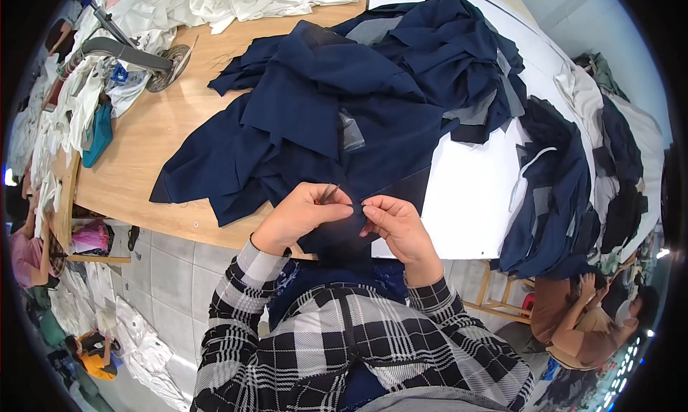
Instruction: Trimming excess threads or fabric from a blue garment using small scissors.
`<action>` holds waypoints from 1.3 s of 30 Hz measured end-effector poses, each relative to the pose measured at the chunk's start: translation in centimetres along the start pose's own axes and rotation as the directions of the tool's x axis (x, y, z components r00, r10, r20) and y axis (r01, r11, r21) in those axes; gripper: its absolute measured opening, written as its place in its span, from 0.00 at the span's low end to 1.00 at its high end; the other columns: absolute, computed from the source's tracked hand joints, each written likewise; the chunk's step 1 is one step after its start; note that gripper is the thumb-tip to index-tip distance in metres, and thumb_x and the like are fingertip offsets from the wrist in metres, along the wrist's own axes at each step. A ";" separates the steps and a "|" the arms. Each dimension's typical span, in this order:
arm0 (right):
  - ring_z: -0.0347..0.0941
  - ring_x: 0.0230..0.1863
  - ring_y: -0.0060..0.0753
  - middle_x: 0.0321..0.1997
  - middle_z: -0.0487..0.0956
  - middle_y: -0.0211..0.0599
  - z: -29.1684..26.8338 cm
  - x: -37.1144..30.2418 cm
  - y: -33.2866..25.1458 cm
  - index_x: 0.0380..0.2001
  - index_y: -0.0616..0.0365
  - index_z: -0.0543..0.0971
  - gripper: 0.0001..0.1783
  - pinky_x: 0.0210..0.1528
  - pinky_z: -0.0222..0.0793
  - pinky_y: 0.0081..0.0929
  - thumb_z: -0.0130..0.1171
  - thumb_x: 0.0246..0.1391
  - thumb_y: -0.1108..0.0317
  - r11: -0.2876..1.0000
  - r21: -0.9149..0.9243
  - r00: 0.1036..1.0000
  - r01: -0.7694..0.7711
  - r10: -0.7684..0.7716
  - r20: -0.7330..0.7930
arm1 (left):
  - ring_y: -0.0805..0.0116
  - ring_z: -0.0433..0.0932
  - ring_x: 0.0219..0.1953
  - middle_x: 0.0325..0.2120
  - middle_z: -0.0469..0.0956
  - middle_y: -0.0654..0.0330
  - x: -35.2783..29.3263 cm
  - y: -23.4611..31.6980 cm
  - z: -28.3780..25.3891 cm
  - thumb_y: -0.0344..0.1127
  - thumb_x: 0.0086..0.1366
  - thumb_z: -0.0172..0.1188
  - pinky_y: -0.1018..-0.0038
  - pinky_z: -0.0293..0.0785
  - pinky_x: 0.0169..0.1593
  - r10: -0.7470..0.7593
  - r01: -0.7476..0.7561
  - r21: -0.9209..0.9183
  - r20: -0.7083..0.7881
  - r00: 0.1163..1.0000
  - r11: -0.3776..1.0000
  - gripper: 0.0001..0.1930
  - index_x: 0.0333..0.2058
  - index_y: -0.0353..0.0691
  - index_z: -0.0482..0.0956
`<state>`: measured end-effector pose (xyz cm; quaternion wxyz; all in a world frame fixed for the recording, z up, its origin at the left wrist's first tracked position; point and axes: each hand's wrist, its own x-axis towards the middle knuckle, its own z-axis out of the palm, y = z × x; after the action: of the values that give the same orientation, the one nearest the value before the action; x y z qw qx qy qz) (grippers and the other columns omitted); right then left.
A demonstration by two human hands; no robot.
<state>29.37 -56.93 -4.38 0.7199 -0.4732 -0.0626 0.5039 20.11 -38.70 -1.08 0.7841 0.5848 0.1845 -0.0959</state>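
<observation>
Both my hands meet close together over the near edge of a navy garment [380,143] that spreads across the table in loose folds. My left hand [301,215] is closed, with the dark pointed blades of small snips [329,195] sticking up between thumb and fingers. Thumb and forefinger of my right hand [401,229] are pinched together just beside the left fingertips. What lies in that pinch is too fine to make out. A small translucent grey patch [351,132] shows on the navy cloth beyond my hands.
White garments [215,0] lie along the far edge of the wooden table [129,175]. A grey fan-like fixture on an arm [122,50] stands at far left. More navy garments [552,197] hang over the white tabletop [466,197] at right. A person [588,319] sits at lower right.
</observation>
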 end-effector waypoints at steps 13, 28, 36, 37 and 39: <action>0.74 0.28 0.22 0.27 0.77 0.33 1.3 -0.1 -0.4 0.34 0.65 0.78 0.06 0.34 0.73 0.21 0.55 0.54 0.75 0.979 -0.168 0.992 0.115 -0.122 -0.034 | 0.85 0.66 0.26 0.23 0.73 0.71 0.3 -0.5 -0.3 0.30 0.57 0.59 0.86 0.62 0.32 0.066 -0.066 0.035 -0.001 0.998 0.997 0.06 0.30 0.34 0.77; 0.71 0.39 0.22 0.45 0.74 0.37 1.4 0.3 0.1 0.33 0.65 0.78 0.06 0.40 0.70 0.18 0.54 0.53 0.77 0.966 0.056 0.963 0.253 -0.257 0.082 | 0.83 0.68 0.28 0.27 0.73 0.69 0.9 -1.6 0.5 0.30 0.57 0.60 0.86 0.63 0.34 0.073 -0.070 -0.122 0.018 0.997 0.990 0.09 0.37 0.33 0.75; 0.70 0.39 0.17 0.44 0.74 0.36 0.9 0.9 0.6 0.34 0.66 0.78 0.07 0.41 0.65 0.11 0.53 0.52 0.81 0.825 -0.171 0.834 0.538 -0.551 -0.038 | 0.75 0.70 0.24 0.24 0.74 0.60 -2.7 0.4 2.0 0.30 0.56 0.62 0.80 0.67 0.30 0.429 -0.328 0.482 -0.114 0.896 0.813 0.23 0.49 0.34 0.67; 0.69 0.38 0.16 0.43 0.74 0.35 0.9 0.9 0.5 0.34 0.66 0.78 0.07 0.39 0.64 0.11 0.53 0.52 0.82 0.804 -0.213 0.817 0.556 -0.576 -0.042 | 0.74 0.70 0.23 0.23 0.74 0.60 -2.9 0.6 2.5 0.31 0.56 0.62 0.80 0.67 0.29 0.393 -0.301 0.482 -0.101 0.914 0.823 0.23 0.49 0.34 0.66; 0.69 0.37 0.16 0.43 0.74 0.35 0.9 0.9 0.6 0.34 0.66 0.78 0.07 0.38 0.64 0.10 0.53 0.51 0.82 0.797 -0.240 0.816 0.555 -0.577 -0.030 | 0.72 0.71 0.21 0.21 0.73 0.58 -2.6 0.4 2.9 0.32 0.56 0.63 0.78 0.67 0.28 0.388 -0.298 0.476 -0.100 0.916 0.828 0.22 0.45 0.36 0.62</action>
<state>28.88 -55.67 -4.65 0.7828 -0.5345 -0.2199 0.2305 18.42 -41.56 1.02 0.6095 0.7805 0.1237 0.0640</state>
